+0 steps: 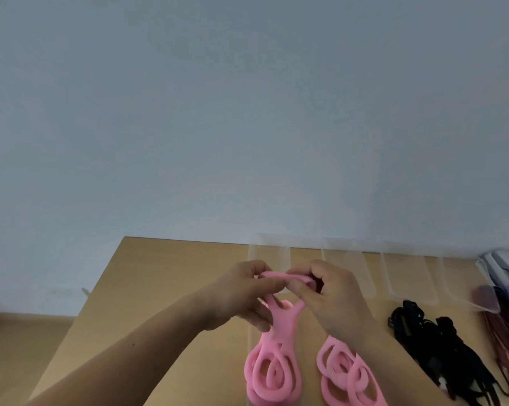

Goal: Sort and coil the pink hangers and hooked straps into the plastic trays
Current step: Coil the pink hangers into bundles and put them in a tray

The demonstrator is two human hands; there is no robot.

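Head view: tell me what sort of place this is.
Probably a plain indoor sorting or packing desk: a wooden table stands against a bare pale wall, with a row of clear plastic trays along its back and heaps of black straps and pink hangers laid out.
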